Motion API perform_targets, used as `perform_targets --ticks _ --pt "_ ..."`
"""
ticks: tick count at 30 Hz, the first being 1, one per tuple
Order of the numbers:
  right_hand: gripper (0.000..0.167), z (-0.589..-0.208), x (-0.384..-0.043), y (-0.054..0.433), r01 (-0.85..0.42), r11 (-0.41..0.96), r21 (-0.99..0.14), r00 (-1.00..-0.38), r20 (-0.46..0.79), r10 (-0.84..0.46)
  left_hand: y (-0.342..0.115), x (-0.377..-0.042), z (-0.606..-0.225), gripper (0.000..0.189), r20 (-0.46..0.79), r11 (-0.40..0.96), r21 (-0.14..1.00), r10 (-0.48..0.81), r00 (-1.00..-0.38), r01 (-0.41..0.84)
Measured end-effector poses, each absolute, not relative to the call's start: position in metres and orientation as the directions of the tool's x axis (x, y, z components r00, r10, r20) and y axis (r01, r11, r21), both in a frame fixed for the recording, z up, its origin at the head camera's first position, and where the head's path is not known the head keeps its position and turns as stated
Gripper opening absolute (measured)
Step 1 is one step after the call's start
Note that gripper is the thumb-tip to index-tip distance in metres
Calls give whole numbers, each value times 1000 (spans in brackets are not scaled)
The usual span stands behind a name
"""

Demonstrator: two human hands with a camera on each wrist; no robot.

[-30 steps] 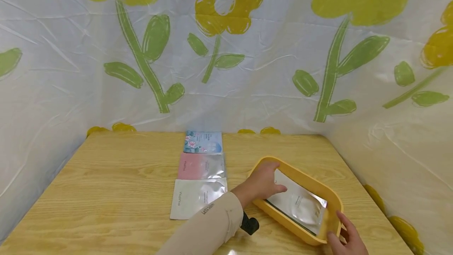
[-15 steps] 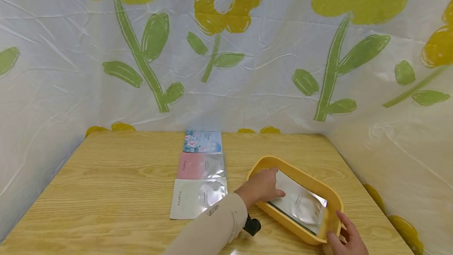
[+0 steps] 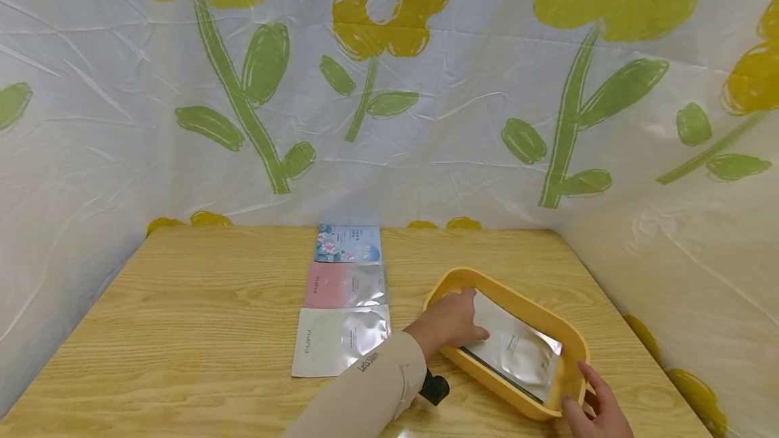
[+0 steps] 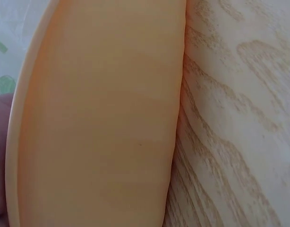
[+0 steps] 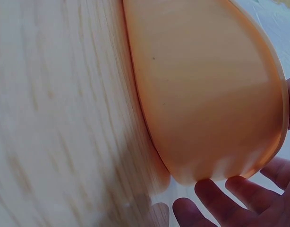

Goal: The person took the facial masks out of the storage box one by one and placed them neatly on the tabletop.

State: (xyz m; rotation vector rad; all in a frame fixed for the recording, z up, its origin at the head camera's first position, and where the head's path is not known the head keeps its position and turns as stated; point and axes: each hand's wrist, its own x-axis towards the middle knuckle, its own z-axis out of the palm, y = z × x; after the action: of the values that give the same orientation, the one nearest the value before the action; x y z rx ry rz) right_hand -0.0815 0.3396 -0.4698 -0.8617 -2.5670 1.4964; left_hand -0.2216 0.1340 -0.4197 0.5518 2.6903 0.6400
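In the head view a yellow basket sits at an angle on the right side of the table. Silver-white face mask sachets lie in it, apparently stacked. My left hand reaches over the basket's left end, thumb spread over the top sachet; the other fingertips are mostly hidden. At the opposite end my right hand holds the rim, thumb on the inside. The right wrist view shows its fingers against the basket's outer wall. Only the basket's side and part of my left hand appear in the left wrist view.
Left of the basket, three sachets lie in a column: blue floral, pink and silver, white and silver. A black object protrudes beneath my left sleeve. A flower-print cloth encloses the wooden table.
My left hand has shifted slightly down and toward the near side over the basket's left end, then stayed nearly still. The right hand, basket and sachets look unchanged.
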Motion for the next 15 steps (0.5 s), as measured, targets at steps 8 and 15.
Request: perform_targets --ticks 8,15 --pt "73 -469 -81 340 433 395 -810 -844 -210 494 132 -225 -422 72 -158 774 541 478 -864 329" --pt "72 -467 -79 339 427 396 -813 -848 -208 488 129 -226 -422 67 -96 711 601 518 -850 366"
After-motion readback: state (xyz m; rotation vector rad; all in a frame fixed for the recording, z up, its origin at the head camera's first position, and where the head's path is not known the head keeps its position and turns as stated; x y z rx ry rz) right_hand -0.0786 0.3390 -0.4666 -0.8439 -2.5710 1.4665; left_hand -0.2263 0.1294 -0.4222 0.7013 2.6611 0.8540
